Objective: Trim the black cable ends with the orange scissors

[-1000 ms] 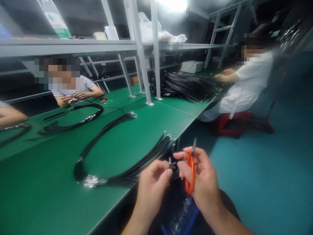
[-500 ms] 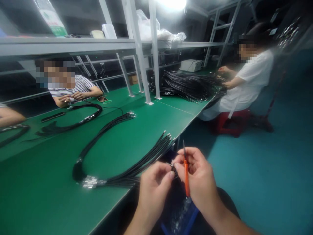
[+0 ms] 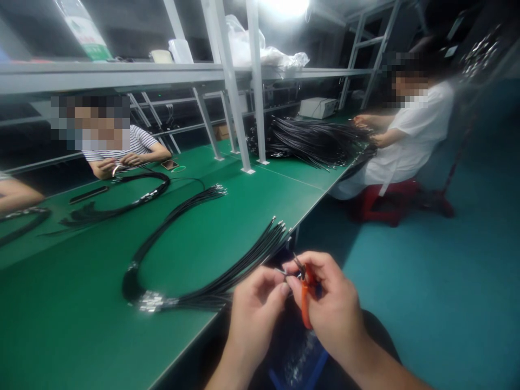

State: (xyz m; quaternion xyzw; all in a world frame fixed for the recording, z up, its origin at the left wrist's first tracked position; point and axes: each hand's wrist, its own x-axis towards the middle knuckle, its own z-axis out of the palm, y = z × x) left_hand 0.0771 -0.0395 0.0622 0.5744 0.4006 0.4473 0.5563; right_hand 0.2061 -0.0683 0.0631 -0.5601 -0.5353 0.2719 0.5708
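Observation:
My left hand (image 3: 257, 309) is closed in a pinch on a thin cable end (image 3: 281, 272) just off the table's edge. Tucked in my right hand (image 3: 337, 300) is a pair of small orange-handled pliers (image 3: 305, 306), its slim dark jaws pointing up and left. The right thumb and index finger meet beside the cable end; whether they grip it too is hard to make out. A curved bundle of black cables (image 3: 132, 284) with metal tips lies on the green table (image 3: 81, 336), its near strands running behind my left hand.
Below my hands is a blue bin (image 3: 320, 360) with small shiny pieces. A large cable pile (image 3: 309, 138) lies farther along, near a person in white on a red stool (image 3: 382, 203). Another person in stripes sits across the table. Shelf posts (image 3: 239, 108) rise from the tabletop.
The pliers have turned in my right hand: their jaws now lean left and both handles show. My right hand has dropped slightly. The left hand stays nearly in place.

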